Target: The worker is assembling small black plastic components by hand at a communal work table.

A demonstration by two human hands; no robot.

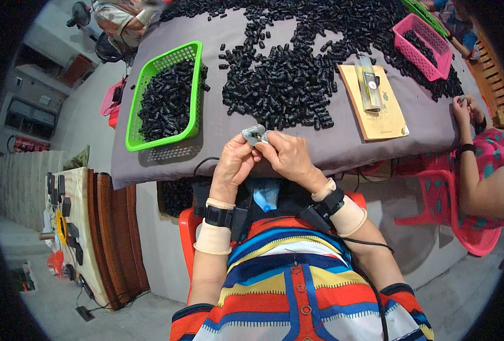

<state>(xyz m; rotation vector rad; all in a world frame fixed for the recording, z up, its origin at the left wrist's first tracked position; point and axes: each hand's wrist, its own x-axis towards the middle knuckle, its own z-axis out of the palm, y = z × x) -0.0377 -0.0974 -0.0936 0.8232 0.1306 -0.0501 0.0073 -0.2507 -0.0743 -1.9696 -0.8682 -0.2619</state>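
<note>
My left hand (235,163) and my right hand (292,159) meet over the near edge of the cloth-covered table. Both are closed, fingertips pinched around a small black piece (255,135). Grey wrapping covers some of the fingertips, partly hiding the piece, so its exact shape is unclear. Just beyond my hands lies a large heap of short black cylindrical parts (280,85). To the left, a green plastic basket (198,77) holds many more of these parts.
A yellow notebook or board (385,122) lies right of the heap, with a clear packet (370,85) on it. A pink basket (442,62) stands farther right. One person's hand (462,108) is at the right table edge; another person (124,23) is at the far left.
</note>
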